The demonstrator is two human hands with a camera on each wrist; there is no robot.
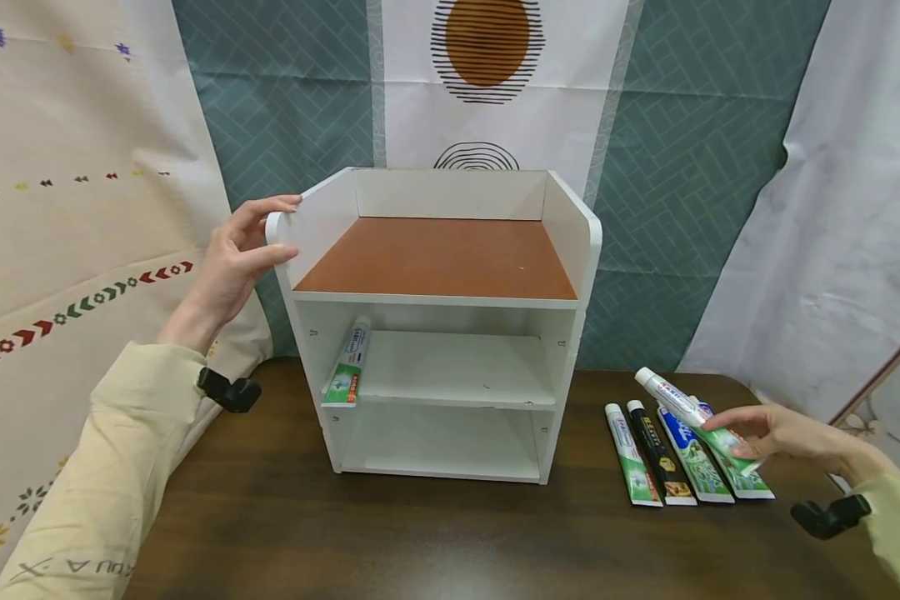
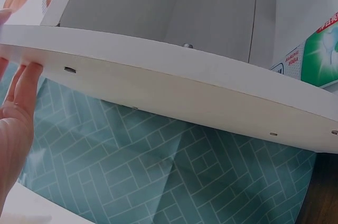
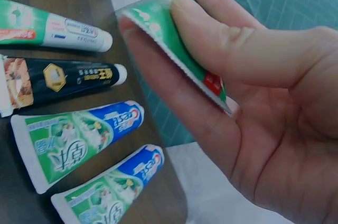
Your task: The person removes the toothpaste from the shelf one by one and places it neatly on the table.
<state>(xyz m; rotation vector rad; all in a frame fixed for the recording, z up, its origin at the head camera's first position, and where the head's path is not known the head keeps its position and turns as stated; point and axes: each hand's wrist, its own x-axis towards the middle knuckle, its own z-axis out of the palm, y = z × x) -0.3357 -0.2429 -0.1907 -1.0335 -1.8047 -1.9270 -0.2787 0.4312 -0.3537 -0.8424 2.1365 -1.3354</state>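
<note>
My left hand (image 1: pixel 231 265) grips the upper left side panel of a white shelf unit (image 1: pixel 435 298), thumb on one face and fingers on the other. On its middle shelf, against the left wall, leans a green and white toothpaste tube (image 1: pixel 348 362). Over to the right, my right hand (image 1: pixel 791 437) pinches another green and white toothpaste tube (image 3: pixel 163 28) by its flat end, cap pointing away to the upper left. Below it on the table lie a green and white tube (image 1: pixel 633 457), a black tube (image 1: pixel 660 454) and two blue and green tubes (image 3: pixel 79 142), side by side.
A dark wooden table (image 1: pixel 450 533) carries everything. The unit has a brown top board (image 1: pixel 442 258) with raised sides, and two white shelves beneath. Patterned cloths hang behind and at both sides. A thin brown rod (image 1: pixel 881 371) slants at the right edge.
</note>
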